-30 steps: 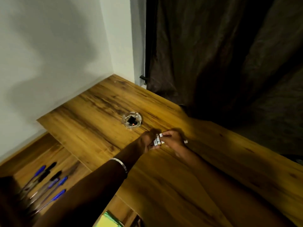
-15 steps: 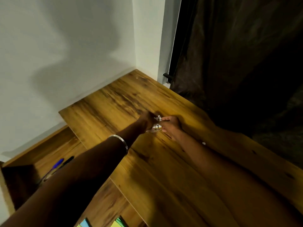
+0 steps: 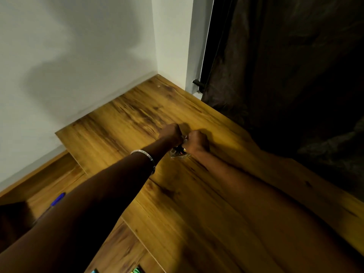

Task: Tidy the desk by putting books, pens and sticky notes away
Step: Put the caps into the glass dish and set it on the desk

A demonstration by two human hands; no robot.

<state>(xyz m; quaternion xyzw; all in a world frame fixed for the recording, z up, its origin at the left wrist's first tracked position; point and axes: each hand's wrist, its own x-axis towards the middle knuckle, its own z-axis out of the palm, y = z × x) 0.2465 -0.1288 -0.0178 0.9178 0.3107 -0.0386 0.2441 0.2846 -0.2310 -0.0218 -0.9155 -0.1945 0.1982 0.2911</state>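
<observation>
both hands bunched over a small glass dish on the desk

i see the left hand point(image 3: 171, 133) and the right hand point(image 3: 198, 139) reached out side by side near the middle of the desk point(image 3: 216, 203), knuckles up and almost touching. both are curled into loose fists. between them, small pale and metallic bits show where the fingers meet, and both hands seem to pinch these, but the view is too blurred for me to say what the bits are or which hand really holds them.

just below the two hands, on the near side of the wrists, sits a small clear glass dish point(image 3: 180, 153) with something dark and a spot of yellow inside. the heel of the right hand is just beside its rim; i cannot tell if it touches.

a silver bangle point(image 3: 144, 156) rings the left forearm, a little back from the wrist.

far back from the left hand, under the forearm near my left edge, a blue pen point(image 3: 58, 199) lies on the lower wooden shelf point(image 3: 49, 184), mostly hidden by the arm. at the bottom edge, well behind both hands, a sliver of green and blue sticky notes point(image 3: 136, 270) peeks in.

beyond the right hand hangs a dark curtain point(image 3: 285, 75); beyond the left hand stands a white wall point(image 3: 78, 46).
</observation>
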